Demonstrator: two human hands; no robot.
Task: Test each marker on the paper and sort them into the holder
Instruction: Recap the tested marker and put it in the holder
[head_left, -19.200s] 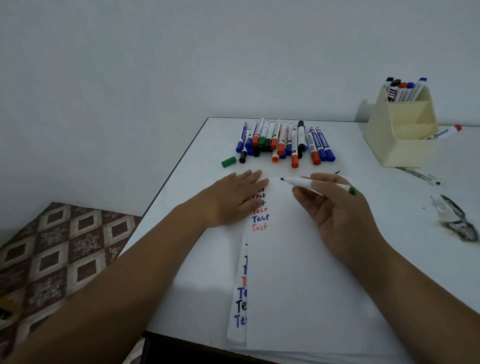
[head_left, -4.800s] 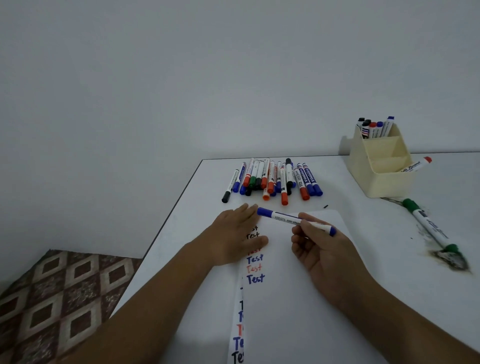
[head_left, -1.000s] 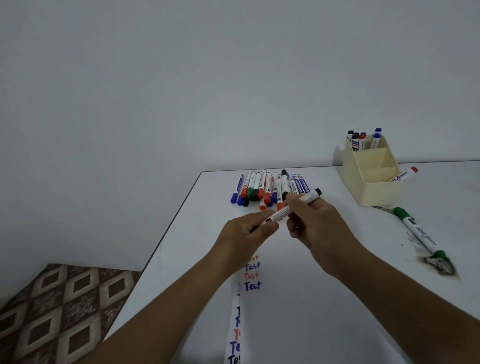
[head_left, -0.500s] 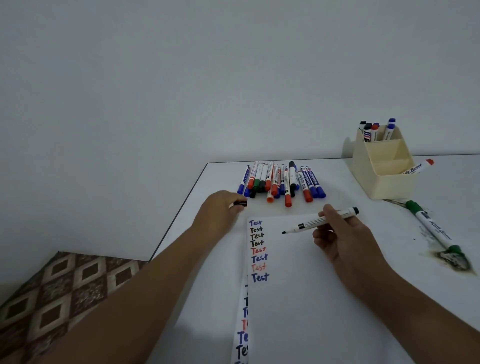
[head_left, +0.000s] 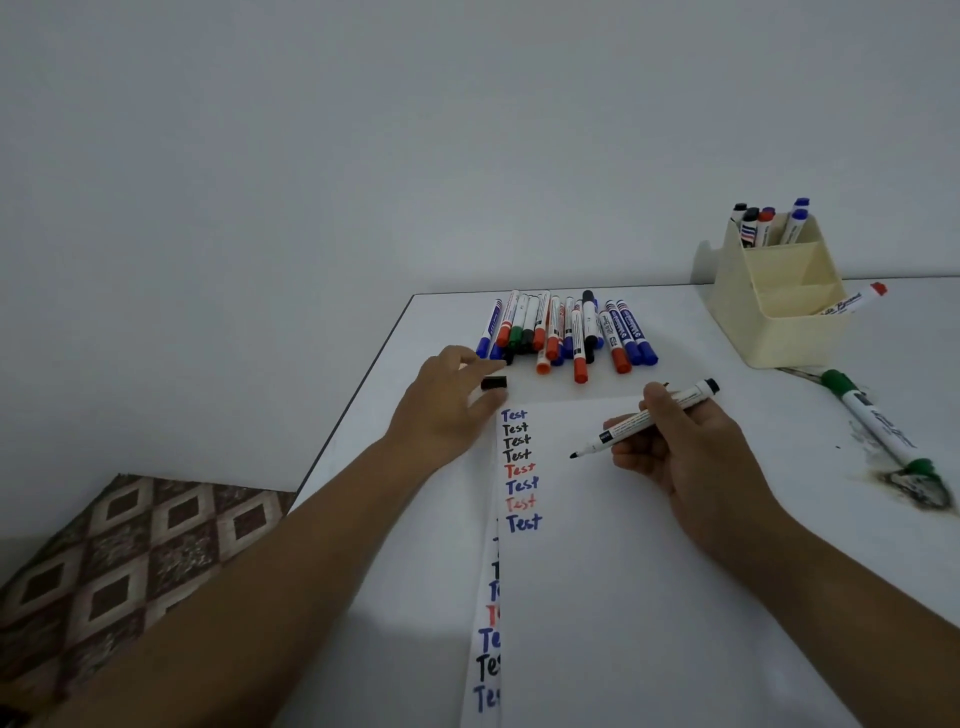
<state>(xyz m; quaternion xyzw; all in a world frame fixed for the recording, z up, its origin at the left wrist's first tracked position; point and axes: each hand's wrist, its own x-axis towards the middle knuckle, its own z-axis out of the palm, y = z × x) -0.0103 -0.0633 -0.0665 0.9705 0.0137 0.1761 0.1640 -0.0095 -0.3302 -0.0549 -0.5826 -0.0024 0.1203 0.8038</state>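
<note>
Paper (head_left: 649, 571) lies at the worktop's (head_left: 701, 338) front — marker pile (head_left: 566, 332) behind it, holder (head_left: 779, 306) far right

The lower sheet (head_left: 488, 623) shows only a strip under the top paper (head_left: 649, 571), its words cut off; marker labels in the pile (head_left: 566, 332) are unreadable.

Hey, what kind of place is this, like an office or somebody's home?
Probably a room in a home, though I can't be sure: a plain white table against a bare wall, patterned floor tiles beside it, and a desk holder of markers.
</note>
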